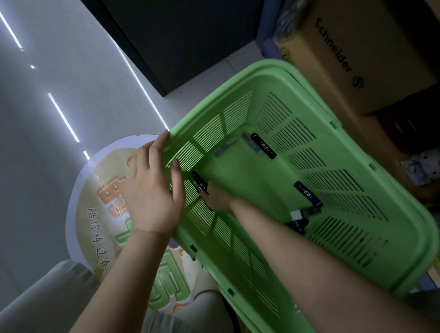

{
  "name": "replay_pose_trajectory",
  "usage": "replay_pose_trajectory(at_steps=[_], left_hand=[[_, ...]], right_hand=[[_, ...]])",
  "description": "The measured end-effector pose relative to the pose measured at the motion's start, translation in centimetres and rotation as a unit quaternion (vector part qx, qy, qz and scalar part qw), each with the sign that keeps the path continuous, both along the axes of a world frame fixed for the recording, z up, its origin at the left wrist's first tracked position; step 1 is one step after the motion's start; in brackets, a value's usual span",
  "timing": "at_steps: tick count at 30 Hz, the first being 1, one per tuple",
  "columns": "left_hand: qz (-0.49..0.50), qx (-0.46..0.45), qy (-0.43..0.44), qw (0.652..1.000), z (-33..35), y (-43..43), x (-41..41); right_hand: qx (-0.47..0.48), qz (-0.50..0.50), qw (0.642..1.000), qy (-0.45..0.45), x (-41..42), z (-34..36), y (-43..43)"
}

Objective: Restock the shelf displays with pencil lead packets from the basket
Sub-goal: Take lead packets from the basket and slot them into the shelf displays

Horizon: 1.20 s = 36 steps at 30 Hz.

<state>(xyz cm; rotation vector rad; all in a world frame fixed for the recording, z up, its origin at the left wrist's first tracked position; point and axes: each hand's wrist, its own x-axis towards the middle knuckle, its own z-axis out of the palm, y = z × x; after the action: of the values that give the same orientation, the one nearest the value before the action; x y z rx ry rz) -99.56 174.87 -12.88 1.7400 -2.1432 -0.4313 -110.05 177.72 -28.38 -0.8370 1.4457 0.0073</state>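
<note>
Over the rim of the green basket (298, 74), left fingers (163, 141) curled — right fingers (211, 190) inside, clamped on a dark packet (199, 183)

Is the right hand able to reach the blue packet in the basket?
Probably yes. The right hand is inside the green basket, and the blue packet lies uncovered on its floor nearby.

The pale tiled floor (43, 112) bears a round printed sticker (97, 199). A green basket (234, 88) seems to rest partly over it, beside a cardboard box (355, 37).
</note>
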Motion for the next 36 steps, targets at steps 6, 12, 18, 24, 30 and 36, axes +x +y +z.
replay_pose_trajectory(at_steps=[6, 12, 18, 24, 30, 36], left_hand=[[0.007, 0.012, -0.027, 1.0, 0.1, 0.3, -0.1], [0.035, 0.088, 0.128, 0.987, 1.8, 2.9, -4.1], [0.136, 0.432, 0.403, 0.795, 4.2, 3.5, -8.7], [0.209, 0.38, 0.423, 0.796, 4.0, 3.4, -9.1], [0.21, 0.378, 0.404, 0.806, 3.3, 3.7, -8.7], [0.196, 0.391, 0.428, 0.791, 2.4, 3.5, -8.7]], right_hand=[[-0.069, -0.141, 0.987, -0.045, -3.1, 4.0, 2.1], [-0.187, -0.253, 0.938, -0.144, -5.9, 12.6, 4.1], [-0.26, -0.255, 0.911, -0.195, -5.8, 16.9, 5.3], [-0.268, -0.078, 0.948, -0.153, -9.4, 18.1, 6.5], [-0.218, -0.081, 0.973, -0.011, -13.9, 12.2, 7.0], [0.014, 0.259, 0.962, 0.085, -15.6, 4.6, 9.4]])
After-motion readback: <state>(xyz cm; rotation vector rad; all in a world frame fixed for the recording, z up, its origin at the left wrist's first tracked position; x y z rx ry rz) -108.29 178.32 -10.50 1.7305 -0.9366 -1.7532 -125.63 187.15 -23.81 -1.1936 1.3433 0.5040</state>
